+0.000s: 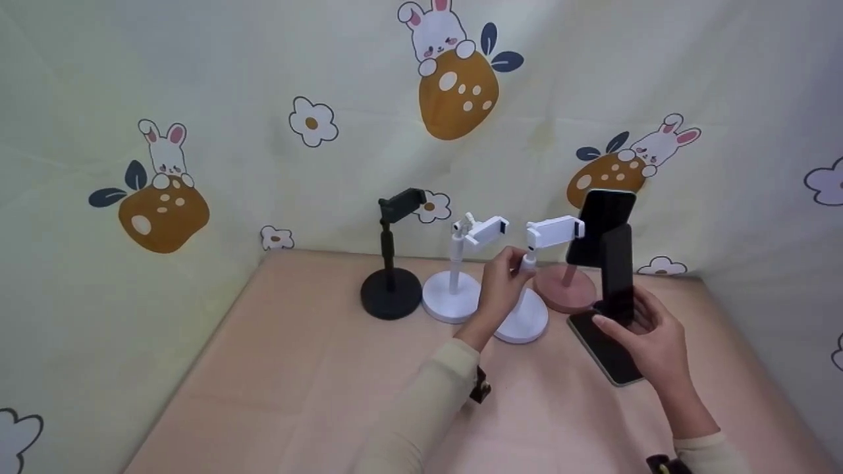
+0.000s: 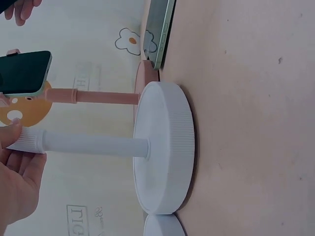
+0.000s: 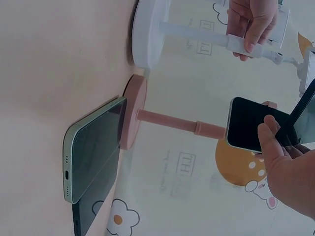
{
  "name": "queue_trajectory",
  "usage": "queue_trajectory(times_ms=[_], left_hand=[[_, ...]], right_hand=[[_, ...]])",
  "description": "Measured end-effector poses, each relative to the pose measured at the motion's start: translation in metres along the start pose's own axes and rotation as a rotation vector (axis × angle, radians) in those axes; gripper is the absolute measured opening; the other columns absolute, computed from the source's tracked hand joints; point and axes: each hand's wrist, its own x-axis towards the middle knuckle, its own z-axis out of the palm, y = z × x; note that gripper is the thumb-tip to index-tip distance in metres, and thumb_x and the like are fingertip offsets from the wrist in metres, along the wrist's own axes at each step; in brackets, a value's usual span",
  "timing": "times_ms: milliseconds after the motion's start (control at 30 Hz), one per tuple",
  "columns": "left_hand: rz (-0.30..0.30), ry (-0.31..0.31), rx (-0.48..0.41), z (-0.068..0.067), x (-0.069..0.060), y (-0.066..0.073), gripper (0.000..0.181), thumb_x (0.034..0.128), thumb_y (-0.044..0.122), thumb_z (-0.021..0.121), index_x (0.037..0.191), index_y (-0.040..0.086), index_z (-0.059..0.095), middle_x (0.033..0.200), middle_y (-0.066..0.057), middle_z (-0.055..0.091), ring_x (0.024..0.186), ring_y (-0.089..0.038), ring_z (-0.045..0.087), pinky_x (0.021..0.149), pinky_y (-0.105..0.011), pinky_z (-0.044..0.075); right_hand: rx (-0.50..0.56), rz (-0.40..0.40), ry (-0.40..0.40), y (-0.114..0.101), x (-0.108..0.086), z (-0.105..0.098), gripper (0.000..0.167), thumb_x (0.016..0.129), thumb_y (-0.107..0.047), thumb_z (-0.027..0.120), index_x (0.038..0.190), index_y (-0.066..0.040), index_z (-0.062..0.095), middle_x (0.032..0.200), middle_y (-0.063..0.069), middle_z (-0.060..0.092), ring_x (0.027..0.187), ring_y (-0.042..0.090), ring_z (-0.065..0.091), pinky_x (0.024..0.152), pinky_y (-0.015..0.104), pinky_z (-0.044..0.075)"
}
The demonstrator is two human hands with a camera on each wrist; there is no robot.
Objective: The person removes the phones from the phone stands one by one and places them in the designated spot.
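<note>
1. The left hand grips the ribbed collar of a white, plastic-looking phone stand with a slim post and thick round base; thumb and fingers close around it from either side. The base sits flat on the pale pink tabletop, and the white clamp at the top holds no phone.
2. The right hand holds a dark, flat, rectangular phone near its lower end, thumb on one side and fingers on the other. This phone is raised above the table, upright in the head view, and partly overlaps another behind it.
3. That other one, a black-screened phone with a pale edge, is mounted on a dusty-pink stand with a round base, just right of the gripped stand.
4. Below the right hand, a black-screened phone with a pale green frame lies on the table near the pink base. The right-wrist view shows a further dark slab partly hidden behind it.
5. Left of the gripped stand are a second white stand and a matte black stand, both without phones.
</note>
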Motion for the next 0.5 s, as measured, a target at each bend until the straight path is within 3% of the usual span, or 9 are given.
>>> queue_trajectory(times_ms=[200,500], left_hand=[[-0.007,0.034,0.008,0.005,0.010,-0.004,0.023,0.0893,0.001,0.070,0.111,0.005,0.062,0.114,-0.010,0.069,0.112,-0.020,0.067,0.097,-0.025,0.055],[0.000,0.043,0.061,0.010,0.015,-0.008,0.026,0.0898,0.003,0.070,0.114,0.003,0.063,0.116,-0.012,0.070,0.111,-0.021,0.068,0.094,-0.024,0.056]], right_hand=[[-0.011,0.022,0.035,0.005,0.001,-0.008,0.083,0.084,-0.025,0.081,0.152,-0.006,0.038,0.151,0.019,0.048,0.131,0.026,0.054,0.086,-0.003,0.042],[-0.031,0.055,0.049,0.013,0.003,-0.020,0.084,0.085,-0.026,0.080,0.154,-0.007,0.035,0.154,0.018,0.044,0.139,0.036,0.045,0.088,-0.002,0.040]])
